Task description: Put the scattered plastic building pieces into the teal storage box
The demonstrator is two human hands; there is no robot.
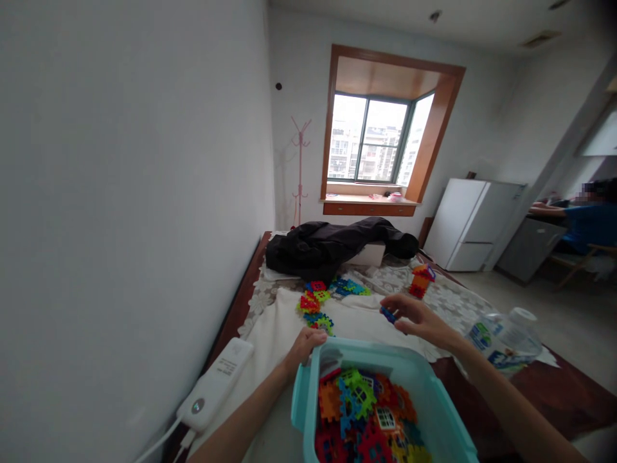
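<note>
My left hand (306,345) grips the far left corner of a teal plastic bin (376,350), its fingers curled over the rim. Inside the bin lies a jumble of interlocking plastic building blocks (373,411) in red, orange, green, blue and yellow, some with window lattices. Just beyond the bin's far right side, my right hand (417,319) pinches a small blue building block (388,314) above the white cloth. Several linked or piled blocks (315,302) lie on the cloth past my left hand. A red-orange built block shape (421,280) stands farther right.
A white power strip (216,386) with cables lies on the left by the wall. On the right stands a large clear plastic bottle (511,341). A black garment (337,244) covers the table's far end. Beyond are a white fridge (467,222) and a seated person (590,218).
</note>
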